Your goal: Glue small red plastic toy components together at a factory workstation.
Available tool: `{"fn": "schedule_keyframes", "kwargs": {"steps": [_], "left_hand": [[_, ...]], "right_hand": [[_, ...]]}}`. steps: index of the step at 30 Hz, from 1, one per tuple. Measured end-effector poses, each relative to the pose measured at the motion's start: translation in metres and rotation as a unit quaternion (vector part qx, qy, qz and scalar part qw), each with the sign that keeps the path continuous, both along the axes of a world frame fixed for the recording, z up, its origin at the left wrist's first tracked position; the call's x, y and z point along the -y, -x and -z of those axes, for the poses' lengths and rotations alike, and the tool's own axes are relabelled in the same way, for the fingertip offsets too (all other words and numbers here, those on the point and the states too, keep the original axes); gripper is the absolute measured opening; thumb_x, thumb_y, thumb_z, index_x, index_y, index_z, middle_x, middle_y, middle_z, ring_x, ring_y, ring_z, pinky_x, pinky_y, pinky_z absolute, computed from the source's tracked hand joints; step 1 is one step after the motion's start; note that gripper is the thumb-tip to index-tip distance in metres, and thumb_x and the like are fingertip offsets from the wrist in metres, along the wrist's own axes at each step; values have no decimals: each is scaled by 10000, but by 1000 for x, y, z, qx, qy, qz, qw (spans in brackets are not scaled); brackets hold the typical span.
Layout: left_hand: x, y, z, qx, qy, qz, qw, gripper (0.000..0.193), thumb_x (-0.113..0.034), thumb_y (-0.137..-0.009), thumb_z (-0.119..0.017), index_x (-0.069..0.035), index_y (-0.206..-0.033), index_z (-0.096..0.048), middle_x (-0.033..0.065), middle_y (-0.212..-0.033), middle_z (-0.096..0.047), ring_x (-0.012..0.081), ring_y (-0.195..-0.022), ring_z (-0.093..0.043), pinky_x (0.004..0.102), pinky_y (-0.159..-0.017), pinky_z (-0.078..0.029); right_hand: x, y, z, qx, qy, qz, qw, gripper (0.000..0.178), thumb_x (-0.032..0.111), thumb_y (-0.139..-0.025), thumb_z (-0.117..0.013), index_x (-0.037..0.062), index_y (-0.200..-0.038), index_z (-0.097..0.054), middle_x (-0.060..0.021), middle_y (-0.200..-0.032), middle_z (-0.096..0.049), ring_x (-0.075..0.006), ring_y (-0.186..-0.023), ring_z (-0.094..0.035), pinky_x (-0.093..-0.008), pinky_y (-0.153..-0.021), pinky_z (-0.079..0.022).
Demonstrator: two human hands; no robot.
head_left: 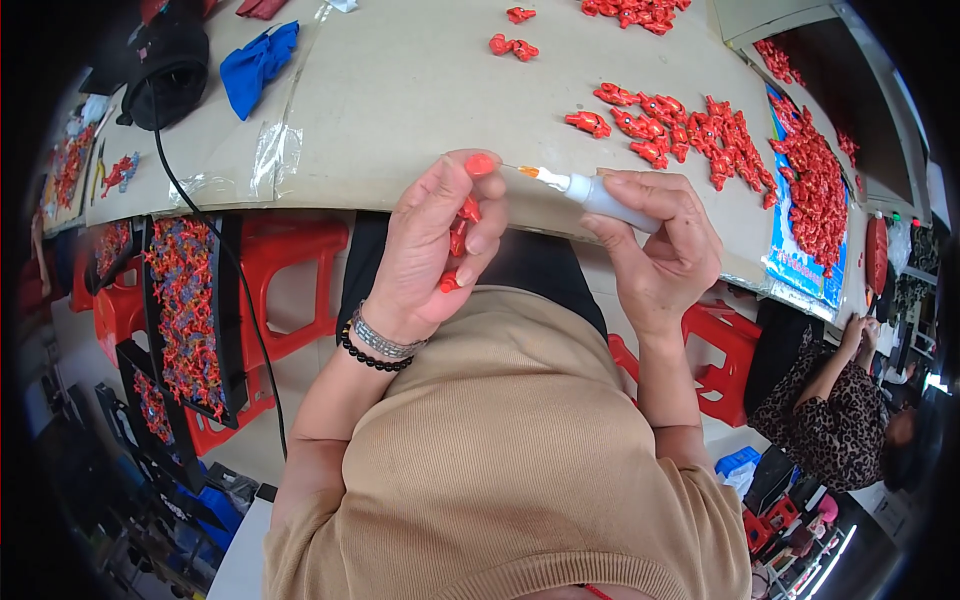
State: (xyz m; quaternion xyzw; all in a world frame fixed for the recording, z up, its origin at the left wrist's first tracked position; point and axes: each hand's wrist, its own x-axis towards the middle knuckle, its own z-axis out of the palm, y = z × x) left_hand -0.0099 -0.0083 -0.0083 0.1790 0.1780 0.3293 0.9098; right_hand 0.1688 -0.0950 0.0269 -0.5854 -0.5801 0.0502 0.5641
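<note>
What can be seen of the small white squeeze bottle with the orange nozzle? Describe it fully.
The small white squeeze bottle looks like soft translucent plastic, with a white collar, an orange nozzle and a thin needle tip. It lies nearly level above the table edge, tip pointing left toward the small red piece in the left hand. The right hand grips its body, hiding the base.

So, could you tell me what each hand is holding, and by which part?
The left hand pinches a small red piece between thumb and fingers. The right hand grips a white squeeze bottle around its body, nozzle toward the piece.
</note>
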Motion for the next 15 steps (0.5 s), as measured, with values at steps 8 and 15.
{"fn": "schedule_keyframes", "kwargs": {"steps": [8,15], "left_hand": [[3,-1,-3,6,-7,-10,1000,360,-374,-1030,-439,-46,-1089,-575,30,-907,-598,83,-585,-458,188,-377,-350],[4,0,-4,-6,-17,-14,1000,366,-384,-1025,-448,-44,-1074,-575,30,-892,-588,81,-580,-454,187,-378,-350]], "right_hand": [[1,1,1,8,21,-27,999,327,-86,-636,-793,-6,-930,-674,-129,-922,-694,-222,-853,-667,-295,-727,-537],[-1,5,5,2,10,-19,1000,345,-95,-605,-773,12,-921,-687,-109,-890,-702,-221,-800,-671,-292,-680,-531]]}}
